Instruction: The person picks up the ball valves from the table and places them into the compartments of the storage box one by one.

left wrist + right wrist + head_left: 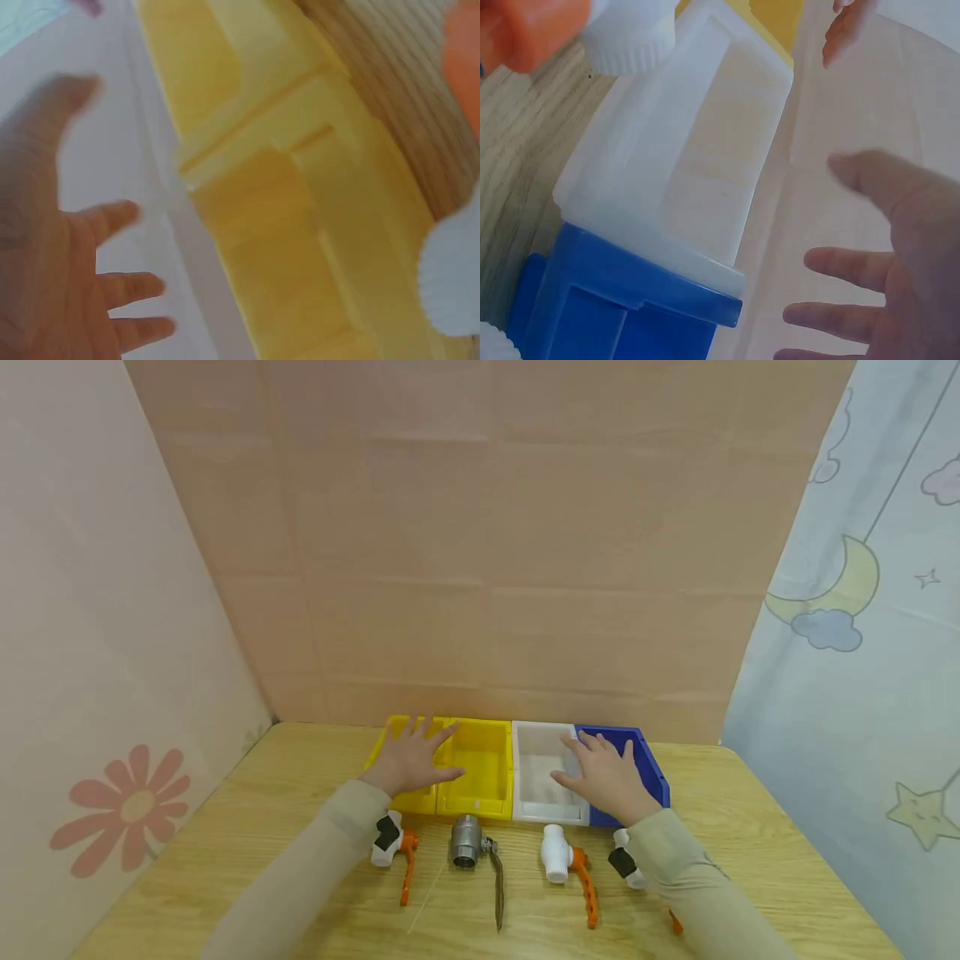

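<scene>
In the head view my left hand is spread above the two yellow bins, holding nothing. With fingers likewise apart, my right hand hovers over the white bin and the blue bin. Several valves lie in a row in front of the bins. At the left is a white ball valve with a black band and orange lever. Beside it stands a metal ball valve with a long handle. A white valve with an orange lever follows. My right sleeve partly covers another black-banded white valve.
The bins stand side by side at the back of the wooden table, close to a brown cloth backdrop. A flower-printed curtain hangs at the left, and a moon-and-star curtain at the right.
</scene>
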A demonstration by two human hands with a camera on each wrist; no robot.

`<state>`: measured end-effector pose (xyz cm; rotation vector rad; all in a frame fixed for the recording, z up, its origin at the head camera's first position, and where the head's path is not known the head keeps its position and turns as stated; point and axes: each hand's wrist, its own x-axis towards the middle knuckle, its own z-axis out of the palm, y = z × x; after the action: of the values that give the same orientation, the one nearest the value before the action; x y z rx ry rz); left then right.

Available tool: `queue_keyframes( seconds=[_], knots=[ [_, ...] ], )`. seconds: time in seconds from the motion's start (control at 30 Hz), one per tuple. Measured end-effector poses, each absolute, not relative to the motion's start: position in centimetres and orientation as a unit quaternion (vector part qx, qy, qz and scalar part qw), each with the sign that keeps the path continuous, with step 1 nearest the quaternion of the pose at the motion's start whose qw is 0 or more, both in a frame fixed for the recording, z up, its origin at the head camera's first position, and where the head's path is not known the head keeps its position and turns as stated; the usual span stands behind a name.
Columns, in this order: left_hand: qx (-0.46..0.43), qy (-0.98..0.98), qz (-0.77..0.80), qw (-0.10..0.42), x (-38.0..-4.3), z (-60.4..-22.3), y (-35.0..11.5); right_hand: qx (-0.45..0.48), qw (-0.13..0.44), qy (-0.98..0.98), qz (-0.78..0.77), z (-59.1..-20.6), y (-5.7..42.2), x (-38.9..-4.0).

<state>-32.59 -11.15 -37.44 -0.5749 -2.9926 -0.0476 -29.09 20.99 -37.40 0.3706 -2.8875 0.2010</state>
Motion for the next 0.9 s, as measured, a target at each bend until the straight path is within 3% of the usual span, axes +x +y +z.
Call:
queue_keyframes(
  seconds=[0.2, 0.43, 0.9],
  knots=[
    [-0.201, -0.973, -0.059, 0.093, -32.5, -36.3, -10.9, 0.119, 0.162, -0.975, 0.091, -37.2, 21.1, -29.4],
    [-0.187, -0.975, -0.096, 0.069, -32.0, -35.4, -10.7, 0.093, 0.174, -0.97, 0.142, -36.7, 21.6, -29.1],
    [-0.179, -0.975, -0.12, 0.054, -31.9, -35.8, -11.2, 0.04, 0.009, -0.981, 0.189, -36.2, 23.5, -30.0]
  ],
)
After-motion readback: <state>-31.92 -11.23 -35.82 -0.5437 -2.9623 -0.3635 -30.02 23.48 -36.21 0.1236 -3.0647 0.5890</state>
